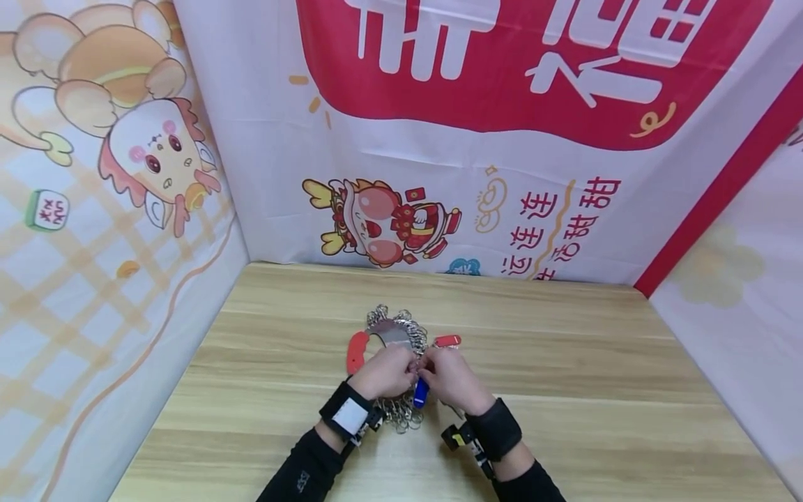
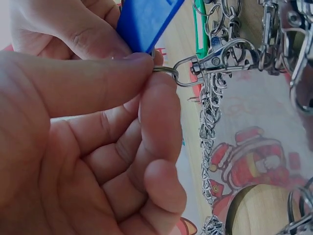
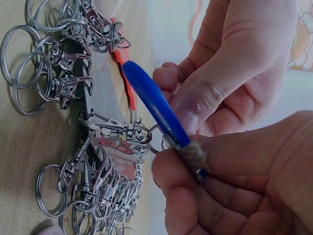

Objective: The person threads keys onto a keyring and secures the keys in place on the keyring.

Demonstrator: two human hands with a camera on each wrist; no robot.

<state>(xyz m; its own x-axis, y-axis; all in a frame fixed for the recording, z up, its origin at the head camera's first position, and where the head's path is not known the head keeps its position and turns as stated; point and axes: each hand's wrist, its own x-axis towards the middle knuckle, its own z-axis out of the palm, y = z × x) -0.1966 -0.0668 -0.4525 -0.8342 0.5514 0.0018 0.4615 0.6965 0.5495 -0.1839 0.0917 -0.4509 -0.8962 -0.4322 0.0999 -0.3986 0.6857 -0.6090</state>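
Note:
A blue key tag (image 1: 420, 394) hangs between my two hands. In the right wrist view, my right hand (image 1: 454, 380) pinches the lower end of this blue tag (image 3: 152, 98) between thumb and fingers. The thumb and index finger of my left hand (image 1: 389, 371) pinch a split ring (image 2: 166, 71), which links to a swivel snap hook (image 2: 215, 61). That hook is clipped on the edge of a shiny metal plate (image 1: 392, 333) with a red handle (image 1: 356, 352). Whether the tag is threaded on the ring is hidden by the fingertips.
Many more snap hooks with rings (image 3: 95, 186) line the plate's edge. A red tag (image 1: 447, 341) lies just beyond my right hand, and a green-edged tag (image 2: 201, 29) shows in the left wrist view. Printed cloth walls (image 1: 263, 174) enclose the wooden table (image 1: 564, 348).

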